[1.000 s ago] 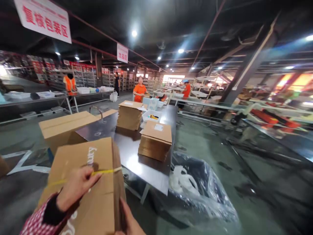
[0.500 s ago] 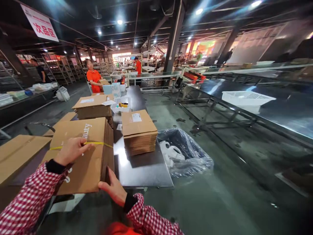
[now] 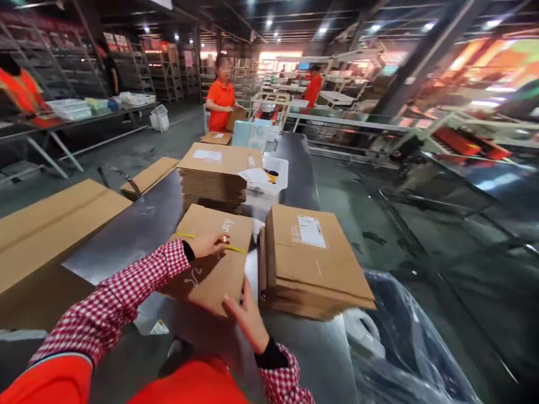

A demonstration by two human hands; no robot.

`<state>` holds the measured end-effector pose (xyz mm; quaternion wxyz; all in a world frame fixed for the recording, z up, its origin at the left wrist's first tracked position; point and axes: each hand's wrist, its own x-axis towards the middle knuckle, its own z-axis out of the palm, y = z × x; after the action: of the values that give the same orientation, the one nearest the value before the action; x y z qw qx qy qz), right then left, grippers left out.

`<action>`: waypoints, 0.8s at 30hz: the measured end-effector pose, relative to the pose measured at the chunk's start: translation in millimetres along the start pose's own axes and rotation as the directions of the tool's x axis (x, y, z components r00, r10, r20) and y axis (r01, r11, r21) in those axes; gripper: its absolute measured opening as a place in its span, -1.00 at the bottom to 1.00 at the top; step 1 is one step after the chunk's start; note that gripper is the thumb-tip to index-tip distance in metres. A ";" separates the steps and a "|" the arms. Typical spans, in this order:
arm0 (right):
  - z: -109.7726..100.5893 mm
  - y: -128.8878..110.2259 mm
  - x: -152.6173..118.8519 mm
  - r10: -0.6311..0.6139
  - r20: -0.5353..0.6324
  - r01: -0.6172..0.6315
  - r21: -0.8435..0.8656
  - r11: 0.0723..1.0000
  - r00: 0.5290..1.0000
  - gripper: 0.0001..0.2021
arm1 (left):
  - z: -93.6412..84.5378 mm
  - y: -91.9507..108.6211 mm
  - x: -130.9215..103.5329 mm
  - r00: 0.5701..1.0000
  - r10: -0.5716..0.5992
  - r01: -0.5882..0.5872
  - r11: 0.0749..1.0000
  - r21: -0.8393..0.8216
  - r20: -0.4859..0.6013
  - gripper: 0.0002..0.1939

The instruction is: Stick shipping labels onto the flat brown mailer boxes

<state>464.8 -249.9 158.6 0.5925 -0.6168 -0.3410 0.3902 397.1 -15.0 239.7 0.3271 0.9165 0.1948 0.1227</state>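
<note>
A bundle of flat cardboard boxes with white lettering lies low over the near part of the table, bound by a yellow strap. The fingers of my left hand are curled closed around the strap on top of the bundle. My right hand holds the near right corner, thumb on the top face and fingers along the side. Just to the right stands a stack of flat cardboard boxes with a white label. The underside of the bundle is hidden.
Behind the bundle is another cardboard stack, beside a white basket. Large cardboard lies at left. A plastic-lined bin stands off the right table edge. A co-worker in orange stands at the far end.
Both hands have brought the bundle down and forward over the table, between the rear stack and the right-hand stack. My view has turned left and come closer to the table.
</note>
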 end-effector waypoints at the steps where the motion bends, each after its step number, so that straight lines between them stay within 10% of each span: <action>1: 3.0 -2.4 1.7 -0.016 0.004 0.017 -0.030 0.999 1.000 -0.10 | -15.5 -12.4 -3.6 0.999 0.002 -0.004 0.999 -0.043 -0.047 -0.72; 5: 3.6 -1.5 3.2 0.124 -0.083 -0.130 -0.069 0.989 0.989 -0.13 | -72.8 -94.9 -40.2 0.933 -0.147 0.087 0.978 -0.192 -0.329 -0.66; 7: -3.0 2.9 3.1 0.183 -0.181 -0.203 -0.102 0.974 0.966 -0.12 | -74.1 -144.4 -65.0 0.889 -0.261 0.160 0.947 -0.278 -0.375 -0.63; 11: -23.7 8.8 6.6 0.203 -0.377 -0.289 -0.186 0.939 0.904 -0.11 | -6.5 -210.8 -96.5 0.888 -0.370 0.224 0.868 -0.444 -0.274 -0.84; 16: -30.7 -6.3 9.8 0.267 -0.480 -0.429 -0.267 0.863 0.836 -0.22 | 81.5 -225.5 -100.4 0.911 -0.370 0.200 0.783 -0.589 -0.182 -0.76; 24: -19.2 -50.2 22.0 0.241 -0.475 -0.496 -0.538 0.682 0.846 -0.23 | 99.5 -244.4 -102.2 0.945 -0.315 0.209 0.790 -0.577 -0.088 -0.88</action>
<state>494.1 -236.1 206.8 0.3042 -0.8992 -0.2027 0.2405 273.1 59.0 -3.7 0.5760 0.7290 0.3046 0.2098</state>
